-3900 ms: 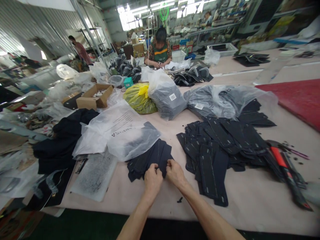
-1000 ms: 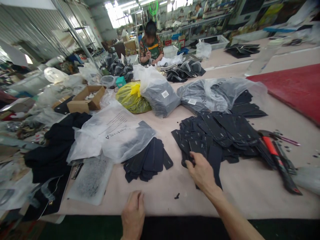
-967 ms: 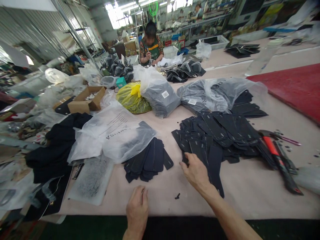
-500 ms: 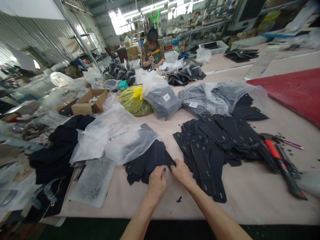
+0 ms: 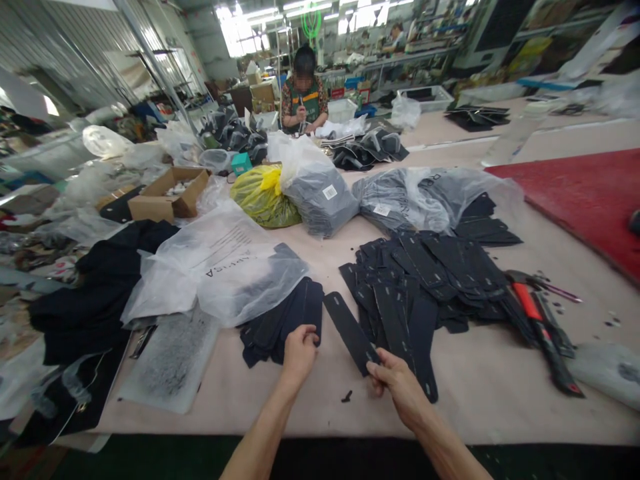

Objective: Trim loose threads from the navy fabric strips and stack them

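Center: right hand (image 5: 395, 383) pinches dark strip (image 5: 350, 330); left hand (image 5: 300, 352) at small pile (image 5: 285, 327), fingers curled, grip unclear.

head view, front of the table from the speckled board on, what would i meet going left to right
translucent speckled flat board, smaller fanned stack of dark fabric strips, single raised dark strip, large dark strip heap, black-and-red hammer, clear plastic bag
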Available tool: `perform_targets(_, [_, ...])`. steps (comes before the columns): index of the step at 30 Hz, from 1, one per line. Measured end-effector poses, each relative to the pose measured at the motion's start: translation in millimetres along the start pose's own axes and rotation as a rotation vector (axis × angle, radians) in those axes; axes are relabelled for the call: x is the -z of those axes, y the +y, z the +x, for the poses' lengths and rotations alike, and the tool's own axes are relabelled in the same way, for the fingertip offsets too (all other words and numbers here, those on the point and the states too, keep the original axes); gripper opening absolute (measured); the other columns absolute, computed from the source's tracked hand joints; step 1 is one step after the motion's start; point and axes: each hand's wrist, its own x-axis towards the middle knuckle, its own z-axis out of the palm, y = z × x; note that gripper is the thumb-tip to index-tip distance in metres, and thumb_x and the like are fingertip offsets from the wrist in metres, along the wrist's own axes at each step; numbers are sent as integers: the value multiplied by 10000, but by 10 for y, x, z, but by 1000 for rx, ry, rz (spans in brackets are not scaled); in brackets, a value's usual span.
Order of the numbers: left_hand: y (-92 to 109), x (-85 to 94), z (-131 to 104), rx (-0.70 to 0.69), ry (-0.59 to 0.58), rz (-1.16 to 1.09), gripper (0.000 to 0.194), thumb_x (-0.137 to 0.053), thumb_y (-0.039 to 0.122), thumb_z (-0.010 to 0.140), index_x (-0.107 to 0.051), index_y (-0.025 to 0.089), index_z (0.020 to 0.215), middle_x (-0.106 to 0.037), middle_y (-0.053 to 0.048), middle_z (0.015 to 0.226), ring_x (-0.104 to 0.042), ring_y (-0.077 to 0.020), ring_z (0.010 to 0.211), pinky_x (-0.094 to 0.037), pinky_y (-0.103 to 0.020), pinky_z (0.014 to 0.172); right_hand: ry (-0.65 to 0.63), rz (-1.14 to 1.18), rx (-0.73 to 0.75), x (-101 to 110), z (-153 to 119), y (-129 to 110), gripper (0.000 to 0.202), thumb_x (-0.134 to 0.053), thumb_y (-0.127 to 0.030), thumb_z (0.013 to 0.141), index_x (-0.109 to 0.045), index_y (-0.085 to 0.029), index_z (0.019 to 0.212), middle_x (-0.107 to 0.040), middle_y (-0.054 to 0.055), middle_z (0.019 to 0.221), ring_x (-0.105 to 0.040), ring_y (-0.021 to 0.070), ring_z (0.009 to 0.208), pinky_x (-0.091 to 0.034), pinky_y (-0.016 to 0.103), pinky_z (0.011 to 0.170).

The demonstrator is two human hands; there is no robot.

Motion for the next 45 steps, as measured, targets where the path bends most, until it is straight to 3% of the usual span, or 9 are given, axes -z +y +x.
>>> perform_targets(5, [4,15,-47,70,-18,-102,295,-454,103,804,-636,102,1036,-697,-97,859,-606,-105,537,-451,-206,463,-48,58,40,55,-108,-40,245,-718,-371,729,-584,-167,712,-492,-58,504,-389,70,443,-340,219,474])
perform_targets(12, [-97,142,-89,41,154,15,378,-548,98,752,-623,109,1122,-687,-87,880,-644,-145,698,-485,-248,643,309,298,18,242,25,-140,484,-850,-349,534,-603,-172,911,-668,8,719,-566,127,556,-433,242,520])
perform_targets(15, [-91,164,-96,-43,175,220,327,-582,233,805,-659,111,1098,-692,-78,797,-642,-185,747,-466,-294,732,250,103,-74,59,121,-122,480,-787,-377,575,-606,-147,955,-689,56,739,-606,170,573,-441,276,519])
perform_targets(18, [-77,159,-73,-51,148,271,307,-601,256,802,-688,121,1064,-690,-75,777,-633,-191,760,-443,-296,750,134,-216,67,-292,283,-107,389,-673,-351,676,-611,-141,997,-698,93,837,-657,221,724,-488,318,639])
perform_targets(22, [-72,138,-32,6,82,181,280,-592,210,798,-699,138,1046,-676,-50,736,-613,-153,676,-437,-254,660,133,-716,247,-743,520,-158,455,-619,-292,717,-592,-124,1140,-655,167,1107,-635,285,988,-463,370,877])
perform_targets(26, [-47,103,-44,74,-1,101,324,-575,207,803,-672,142,1105,-612,1,612,-533,-104,508,-383,-209,504,162,-976,304,-914,630,-190,525,-599,-288,738,-562,-64,1211,-601,222,1148,-569,347,1108,-415,397,945])
perform_targets(33, [9,99,-96,168,-160,-163,408,-540,259,781,-610,145,1166,-547,45,586,-411,-58,378,-247,-177,370,140,-851,222,-778,751,-130,641,-658,-297,656,-533,-71,1242,-596,194,1167,-600,314,1050,-454,373,884])
perform_targets(39, [21,33,-129,84,-231,-167,395,-536,293,790,-635,165,1150,-553,35,616,-448,-71,419,-279,-185,395,28,-703,242,-667,796,-121,475,-616,-329,715,-626,-102,1132,-676,132,1054,-636,248,958,-477,323,846])
perform_targets(45, [43,-54,-131,-203,-44,218,407,-546,154,772,-649,165,1166,-670,-40,772,-606,-154,695,-456,-260,686,-44,-585,241,-575,783,-122,422,-610,-294,711,-667,-123,1092,-715,102,1008,-655,239,927,-485,335,840])
